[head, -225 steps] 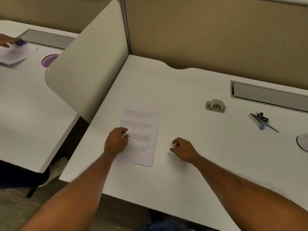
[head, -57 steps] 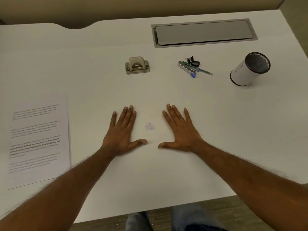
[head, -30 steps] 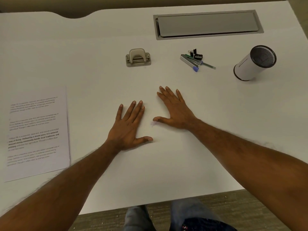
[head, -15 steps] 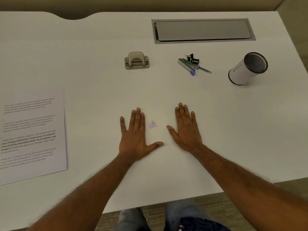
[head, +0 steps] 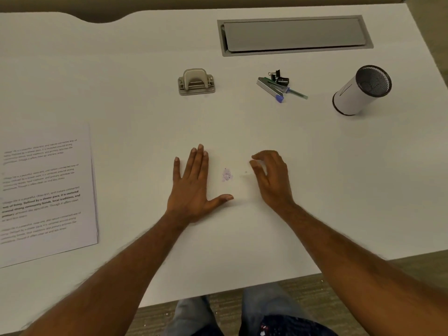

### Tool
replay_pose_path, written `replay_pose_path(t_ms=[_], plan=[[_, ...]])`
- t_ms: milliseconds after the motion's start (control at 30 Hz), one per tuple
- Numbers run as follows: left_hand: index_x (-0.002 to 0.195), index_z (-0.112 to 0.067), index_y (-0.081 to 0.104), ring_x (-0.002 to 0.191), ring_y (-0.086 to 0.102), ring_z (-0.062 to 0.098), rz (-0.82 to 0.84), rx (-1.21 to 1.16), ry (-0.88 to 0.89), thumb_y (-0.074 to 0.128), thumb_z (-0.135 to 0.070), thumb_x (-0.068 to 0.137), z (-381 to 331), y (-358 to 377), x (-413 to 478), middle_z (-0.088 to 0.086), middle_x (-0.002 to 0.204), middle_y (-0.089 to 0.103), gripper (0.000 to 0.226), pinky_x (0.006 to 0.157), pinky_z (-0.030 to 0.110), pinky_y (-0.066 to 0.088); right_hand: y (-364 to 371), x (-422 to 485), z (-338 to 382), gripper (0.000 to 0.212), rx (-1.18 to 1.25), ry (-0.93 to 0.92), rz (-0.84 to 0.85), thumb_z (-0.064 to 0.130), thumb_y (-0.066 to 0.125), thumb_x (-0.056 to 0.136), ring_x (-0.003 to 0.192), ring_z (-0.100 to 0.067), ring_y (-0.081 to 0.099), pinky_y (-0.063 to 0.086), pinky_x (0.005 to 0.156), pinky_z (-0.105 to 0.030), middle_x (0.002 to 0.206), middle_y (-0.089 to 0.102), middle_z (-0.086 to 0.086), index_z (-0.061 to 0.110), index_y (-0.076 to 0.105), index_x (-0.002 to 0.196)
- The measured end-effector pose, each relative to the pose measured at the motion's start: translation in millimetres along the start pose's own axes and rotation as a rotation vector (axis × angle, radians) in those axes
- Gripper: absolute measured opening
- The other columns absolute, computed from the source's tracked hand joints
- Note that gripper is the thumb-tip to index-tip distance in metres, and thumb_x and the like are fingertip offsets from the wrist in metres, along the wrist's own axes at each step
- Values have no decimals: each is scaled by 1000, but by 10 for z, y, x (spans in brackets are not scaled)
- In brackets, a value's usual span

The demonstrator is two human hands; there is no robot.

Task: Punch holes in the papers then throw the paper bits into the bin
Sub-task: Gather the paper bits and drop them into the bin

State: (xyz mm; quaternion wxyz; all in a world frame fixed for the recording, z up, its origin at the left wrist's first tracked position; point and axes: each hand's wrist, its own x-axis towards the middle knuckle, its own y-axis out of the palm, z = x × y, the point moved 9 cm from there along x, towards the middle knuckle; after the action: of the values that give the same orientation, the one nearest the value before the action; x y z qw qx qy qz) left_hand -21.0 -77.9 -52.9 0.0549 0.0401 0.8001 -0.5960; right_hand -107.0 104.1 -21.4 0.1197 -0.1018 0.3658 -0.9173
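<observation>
1. Watching from my remote station, I saw the white desk (head: pixel 145 112) with two bare forearms reaching over its near edge
2. The left hand (head: pixel 194 183) lay flat on the desk, palm down, with the fingers straight and close together and the thumb spread out to the right; it held nothing
3. The right hand (head: pixel 271 180) stood on its outer edge with the fingers bent into a loose cup; I could see nothing in it, though the fingertips were blurred
4. The paper bits (head: pixel 227 175) sat in a small pale heap on the desk between the two hands, nearer the left one and touching neither as far as I could tell
5. The papers (head: pixel 46 190), a printed stack, lay at the left edge of the desk, well apart from both hands and partly cut off by the frame
6. The hole punch (head: pixel 196 81) sat farther back, beyond the left hand, with nothing touching it
7. The bin (head: pixel 358 93), a white cylinder with a dark mesh inside, stood at the far right, well apart from the heap
8. Between punch and bin lay black binder clips (head: pixel 278 77) and a green pen (head: pixel 297 93); behind them a grey hatch (head: pixel 294 35) was set into the desk
</observation>
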Motion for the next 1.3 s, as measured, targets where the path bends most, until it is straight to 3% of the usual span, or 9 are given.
replay_pose_path(t_ms=[100,233,367,500,600,733,867,1133,1300], plan=[[157,-5,-1,154,-7,22,-2,-12,10,16,-91,79,134,-35,-55,10,167,-6,117,123,56,-2,-7,59,50,35,20,10,48,32,51,98,70,-23,57,48,68,-44,73,62,-4,7,61,76],[157,-5,1,155,-3,23,2,-16,22,17,-90,81,159,-26,-81,10,167,-3,115,123,55,2,231,-13,201,15,-81,-145,245,10,55,95,88,-22,60,46,82,-32,96,70,-3,8,70,99],[157,-7,-1,155,-4,22,1,-34,10,17,-89,81,168,-22,-123,9,167,-3,114,123,55,1,41,-113,94,29,-47,-93,87,-2,52,92,108,-22,60,42,97,-24,114,69,-5,8,67,114],[158,-6,0,155,-5,21,-20,-48,-3,20,-90,81,224,-52,-175,9,167,-4,116,124,53,0,-122,-308,-348,52,-199,132,64,22,39,96,144,-20,30,21,120,-33,154,36,-7,7,37,146],[157,-4,2,155,-5,22,-38,-113,24,25,-91,77,260,-97,-205,9,167,-4,121,124,53,3,38,-459,-433,79,-489,145,172,55,29,97,151,-23,-1,2,123,-40,163,2,-12,3,9,153],[157,-3,5,155,-2,22,-93,-235,33,28,-89,79,307,-199,-237,10,167,0,118,124,52,5,266,-464,-282,103,-596,221,179,77,18,87,150,-27,-10,0,122,-47,161,-6,-19,-1,3,152],[158,-6,7,155,-1,19,-155,-411,-11,30,-84,83,385,-276,-253,8,167,2,111,125,50,6,661,-451,87,107,-588,80,283,82,16,83,149,-25,-14,-1,122,-49,162,-9,-16,1,2,153],[153,-14,29,151,23,13,-333,-902,-37,33,-74,91,455,-485,-179,2,163,25,86,122,31,22,933,-330,618,89,-289,-110,294,65,32,93,151,-19,-2,2,123,-38,163,2,-11,4,8,153],[137,-13,54,132,54,16,-293,-1779,-501,20,-70,93,762,-221,-92,2,141,59,80,120,44,31,403,-287,211,69,-235,-64,173,38,45,97,151,-19,8,10,122,-44,162,12,-10,4,19,151]])
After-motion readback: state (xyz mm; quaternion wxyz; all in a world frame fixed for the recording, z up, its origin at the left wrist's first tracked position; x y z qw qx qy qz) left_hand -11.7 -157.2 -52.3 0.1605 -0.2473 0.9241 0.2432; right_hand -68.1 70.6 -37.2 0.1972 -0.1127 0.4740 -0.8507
